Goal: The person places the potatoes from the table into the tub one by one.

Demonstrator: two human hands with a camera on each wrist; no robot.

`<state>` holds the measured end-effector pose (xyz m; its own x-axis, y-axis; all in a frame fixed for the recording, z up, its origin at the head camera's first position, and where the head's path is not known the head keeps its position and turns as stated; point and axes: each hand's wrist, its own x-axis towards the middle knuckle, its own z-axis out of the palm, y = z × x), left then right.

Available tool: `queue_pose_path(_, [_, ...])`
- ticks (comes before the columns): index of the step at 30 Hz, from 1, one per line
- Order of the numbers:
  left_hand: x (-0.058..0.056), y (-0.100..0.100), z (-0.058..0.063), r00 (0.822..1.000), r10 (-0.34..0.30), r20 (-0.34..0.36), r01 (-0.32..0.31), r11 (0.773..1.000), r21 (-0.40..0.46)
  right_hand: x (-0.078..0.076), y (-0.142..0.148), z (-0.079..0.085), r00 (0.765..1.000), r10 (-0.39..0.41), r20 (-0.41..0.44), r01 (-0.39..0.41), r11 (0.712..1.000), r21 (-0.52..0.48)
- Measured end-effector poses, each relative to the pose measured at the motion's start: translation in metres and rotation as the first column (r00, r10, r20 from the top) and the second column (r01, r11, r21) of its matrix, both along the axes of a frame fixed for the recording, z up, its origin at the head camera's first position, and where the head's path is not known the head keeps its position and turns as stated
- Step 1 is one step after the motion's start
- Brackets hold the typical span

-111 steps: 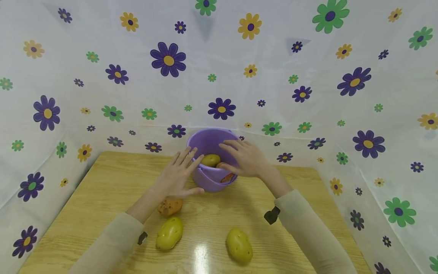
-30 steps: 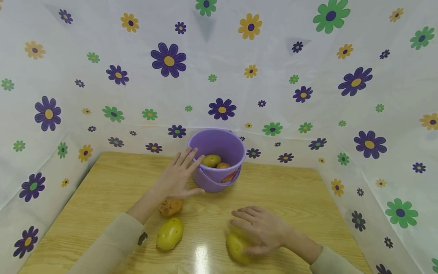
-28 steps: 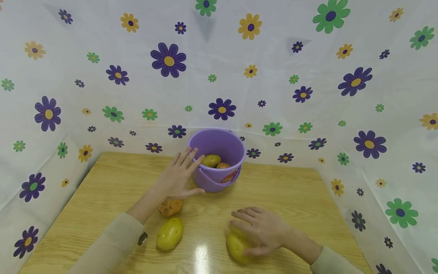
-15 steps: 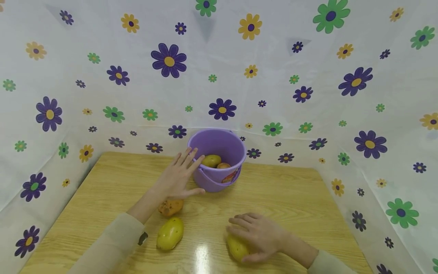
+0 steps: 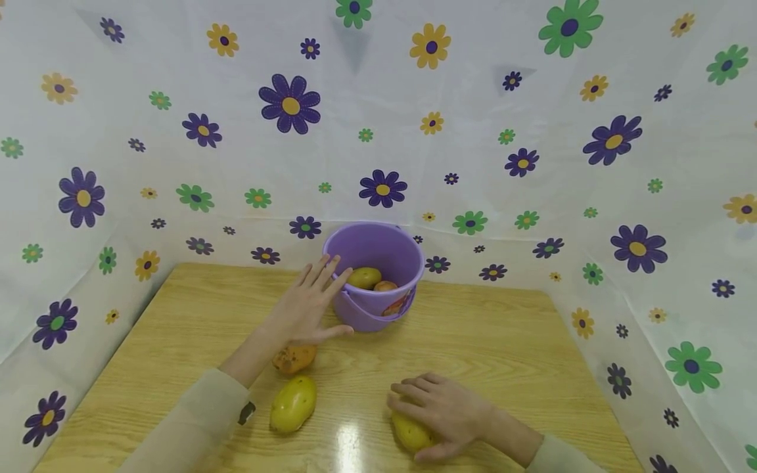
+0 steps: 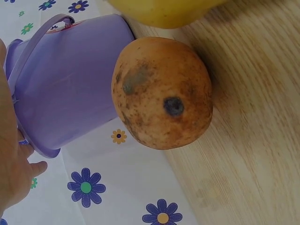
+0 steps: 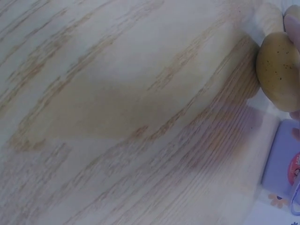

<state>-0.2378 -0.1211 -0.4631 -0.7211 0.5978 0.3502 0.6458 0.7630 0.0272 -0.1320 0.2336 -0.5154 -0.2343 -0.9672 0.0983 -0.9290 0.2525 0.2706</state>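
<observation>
Clearly, from the head view, the right hand [image 5: 443,410] has its grip closed over a yellow potato [image 5: 409,430], which lies on the table [image 5: 497,341] with fingers across its top and the thumb along its near side. The left hand [image 5: 301,312] has its grip wide, fingers straight and spread, holding nothing, the fingertips at the rim of a purple bucket [image 5: 387,246]. Inside the bucket sit another yellow potato [image 5: 364,278] and a reddish-brown piece [image 5: 386,286]. An orange-brown vegetable [image 5: 294,359] lies partly hidden under the left wrist, with a third potato [image 5: 294,404] just nearer the viewer. White cloth [image 5: 461,79] printed with flowers stands round the table. From the left wrist, the orange-brown vegetable shows dark blotches and a black spot; the bucket is beyond it, part of the left hand by its rim, and yellow skin enters at the top edge. From the right wrist, bare wood fills most of the view; the gripped potato sits at the right edge, fingertips against it, above a part of the bucket.
</observation>
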Motion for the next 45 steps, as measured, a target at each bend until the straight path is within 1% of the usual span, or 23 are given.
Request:
queue_pose_path(5, [0.000, 0.000, 0.000, 1.000, -0.003, -0.008, 0.004, 1.000, 0.012, 0.000, 0.000, -0.002, 1.000, -0.001, -0.029, 0.002, 1.000, 0.029])
queue_pose_path(9, [0.000, 0.000, 0.000, 1.000, -0.004, -0.008, 0.004, 1.000, 0.011, 0.002, 0.000, -0.004, 1.000, -0.015, -0.017, 0.016, 0.998, 0.060])
queue_pose_path(13, [-0.001, 0.000, 0.000, 1.000, -0.002, -0.011, 0.002, 1.000, -0.001, 0.005, -0.002, -0.004, 1.000, -0.018, -0.004, 0.018, 0.997, 0.069])
queue_pose_path(17, [-0.001, 0.000, -0.001, 1.000, 0.000, -0.014, 0.000, 1.000, -0.004, 0.006, -0.003, -0.005, 1.000, -0.008, -0.019, 0.009, 0.998, 0.056])
queue_pose_path(25, [0.000, 0.000, 0.000, 1.000, 0.000, -0.001, 0.000, 1.000, 0.010, 0.007, -0.003, -0.004, 1.000, -0.009, -0.009, 0.009, 0.999, 0.049])
queue_pose_path(29, [0.000, 0.000, -0.001, 1.000, -0.001, -0.003, 0.001, 1.000, 0.014, 0.008, -0.005, -0.003, 1.000, -0.020, 0.023, 0.019, 0.998, 0.062])
queue_pose_path(34, [-0.001, -0.001, -0.001, 1.000, 0.012, 0.014, -0.012, 1.000, -0.005, 0.009, -0.006, -0.002, 0.998, -0.036, 0.057, 0.031, 0.997, 0.075])
queue_pose_path(40, [0.000, 0.000, 0.000, 0.999, 0.022, 0.030, -0.021, 1.000, -0.015, 0.009, -0.008, -0.001, 0.998, -0.027, 0.049, 0.024, 0.998, 0.063])
queue_pose_path(45, [0.000, -0.001, 0.000, 1.000, 0.010, 0.006, -0.010, 1.000, 0.000, 0.009, -0.010, 0.001, 0.999, -0.022, 0.038, 0.020, 0.998, 0.054])
